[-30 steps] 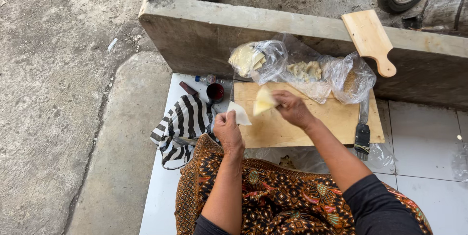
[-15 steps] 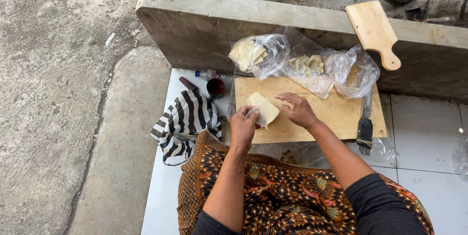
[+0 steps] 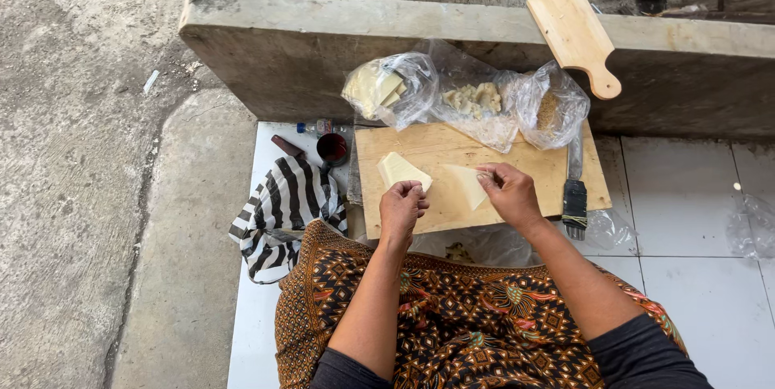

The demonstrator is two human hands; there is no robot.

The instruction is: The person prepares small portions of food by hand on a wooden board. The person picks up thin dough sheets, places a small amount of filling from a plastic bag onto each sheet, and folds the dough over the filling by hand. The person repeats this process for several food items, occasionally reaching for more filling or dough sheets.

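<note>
Two pale yellow triangular sheets of dough lie over a wooden cutting board [image 3: 525, 165] in front of me. My left hand [image 3: 401, 210] pinches the edge of the left sheet [image 3: 398, 170]. With its fingertips, my right hand [image 3: 510, 193] grips the right sheet [image 3: 467, 185]. Both hands hover just above the board's near half. A patterned brown cloth [image 3: 452, 308] covers my lap below the board.
Three clear plastic bags [image 3: 476, 98] with dough pieces and filling rest against a concrete ledge [image 3: 274, 42]. A small wooden paddle [image 3: 575, 34] leans on the ledge. A knife [image 3: 575, 195], a dark cup [image 3: 332, 148] and a striped cloth [image 3: 282, 203] lie on white tiles.
The single folded sheet held between both hands has been parted into two pieces, one in each hand. My hands moved apart and lower over the board.
</note>
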